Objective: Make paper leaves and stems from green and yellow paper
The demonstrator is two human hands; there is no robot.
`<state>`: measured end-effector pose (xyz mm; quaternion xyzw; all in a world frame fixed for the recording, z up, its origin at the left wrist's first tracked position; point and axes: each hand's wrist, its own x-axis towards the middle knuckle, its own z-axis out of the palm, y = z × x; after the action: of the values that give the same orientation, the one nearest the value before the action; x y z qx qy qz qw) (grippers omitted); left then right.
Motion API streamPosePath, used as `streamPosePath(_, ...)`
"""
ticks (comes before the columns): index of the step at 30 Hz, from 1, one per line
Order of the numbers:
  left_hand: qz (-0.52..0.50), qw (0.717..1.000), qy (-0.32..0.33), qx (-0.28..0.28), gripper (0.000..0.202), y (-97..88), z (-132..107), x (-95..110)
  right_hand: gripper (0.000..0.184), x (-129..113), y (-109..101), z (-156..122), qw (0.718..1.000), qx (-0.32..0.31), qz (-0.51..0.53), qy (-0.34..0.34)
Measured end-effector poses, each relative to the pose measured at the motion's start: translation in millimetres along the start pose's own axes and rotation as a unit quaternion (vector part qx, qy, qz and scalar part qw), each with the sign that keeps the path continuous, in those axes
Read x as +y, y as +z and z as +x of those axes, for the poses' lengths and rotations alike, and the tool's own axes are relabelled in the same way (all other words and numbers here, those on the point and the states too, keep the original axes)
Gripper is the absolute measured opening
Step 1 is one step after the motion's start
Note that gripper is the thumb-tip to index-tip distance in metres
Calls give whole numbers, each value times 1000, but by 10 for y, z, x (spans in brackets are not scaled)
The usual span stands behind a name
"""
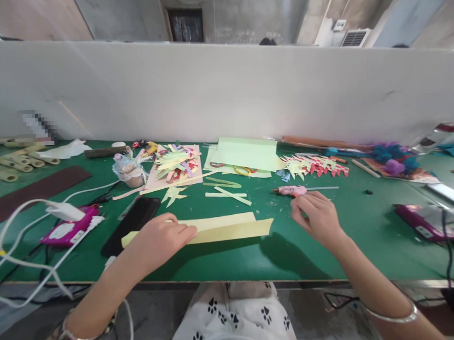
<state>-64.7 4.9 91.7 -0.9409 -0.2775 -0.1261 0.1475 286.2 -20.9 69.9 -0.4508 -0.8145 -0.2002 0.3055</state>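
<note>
My left hand (163, 238) rests on the left end of a folded pale yellow paper strip (222, 228) lying on the green table (328, 256), fingers together pressing it flat. My right hand (316, 216) hovers just right of the strip's end, fingers curled loosely, holding nothing that I can see. A pink craft knife (292, 190) lies on the table just beyond my right hand. A black phone (133, 221) lies to the left of my left hand.
Cut coloured paper pieces lie on a pink sheet (174, 165), with light green sheets (245, 153) and red-and-green paper cuttings (313, 166) behind. Purple glue guns (69, 229) (421, 221) with cables sit at both sides. A white partition (223, 85) backs the table.
</note>
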Motion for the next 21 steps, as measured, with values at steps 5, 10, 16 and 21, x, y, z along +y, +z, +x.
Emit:
streamPosePath(5,59,995,77,15,30,-98,109,129,17,-522,62,221,980,-158,79,-93)
streamPosePath(10,98,990,88,55,22,-96,265,327,24,-776,262,326,972,-170,65,-150)
streamPosePath(16,152,974,109,128,27,-63,334,353,37,-717,210,428,970,-150,112,-155)
streamPosePath(21,150,976,104,123,27,-130,34,57,39,-512,-3,348,957,-191,170,-135)
